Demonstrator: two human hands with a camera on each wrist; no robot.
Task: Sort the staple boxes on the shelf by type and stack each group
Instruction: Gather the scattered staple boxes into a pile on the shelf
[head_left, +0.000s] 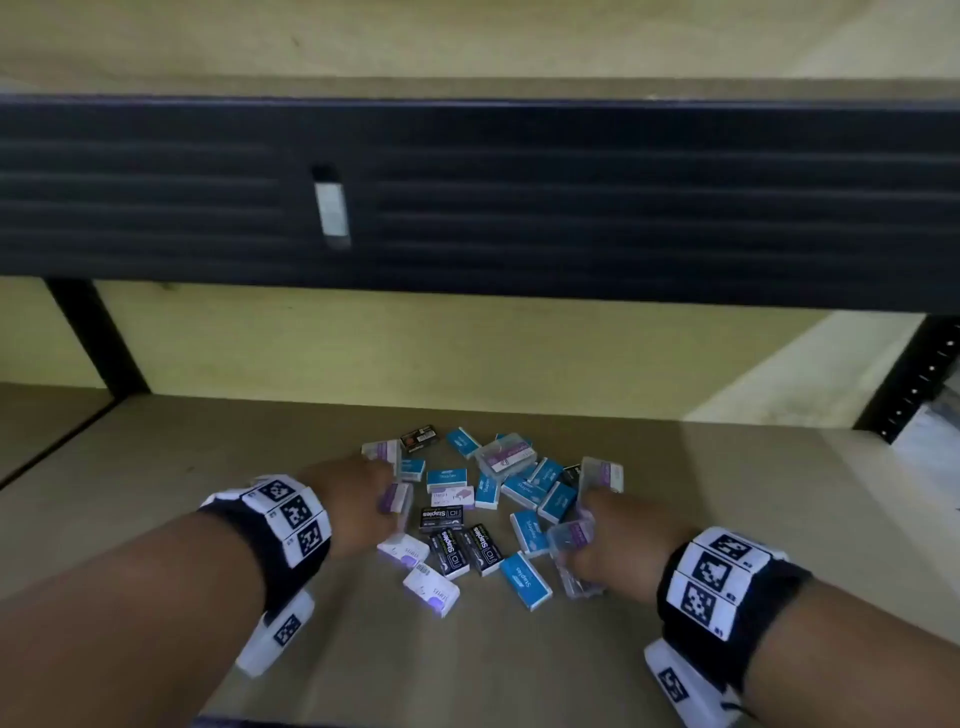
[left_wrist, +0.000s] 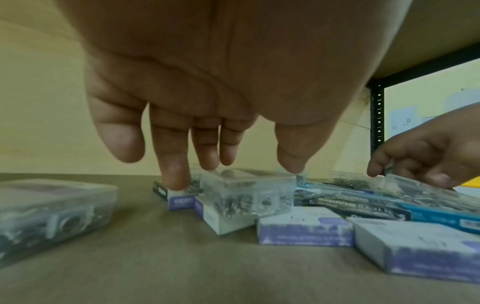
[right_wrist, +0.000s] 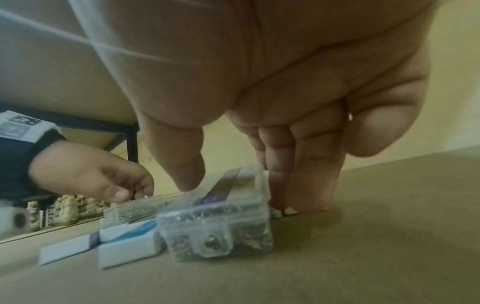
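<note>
Far left of the shelf board (head_left: 156, 467): bare wood. Left hand (head_left: 358, 499), fingers pointing down, pinching a clear plastic case (left_wrist: 246, 191) by its long sides between thumb and fingertips; case resting on other boxes at the pile's left edge; one more clear case (left_wrist: 52, 211) lying apart, further left, in the left wrist view.

Centre: loose pile of staple boxes, unsorted, no stack begun. Counted in the head view: three black boxes (head_left: 465, 551) lying together, plus about two more behind; roughly ten blue boxes (head_left: 525, 581); about four white-and-purple boxes (head_left: 431, 592); some five clear cases, count uncertain through overlap.

Right: right hand (head_left: 613, 540) curled around another clear case (right_wrist: 218, 226), thumb and fingers on opposite sides, at the pile's right edge.

Probable handling: cardboard boxes light, stiff, flat-faced, easily stacked. Clear cases smooth, likely slippery and denser; grip best across the long sides, near mid-length.
</note>
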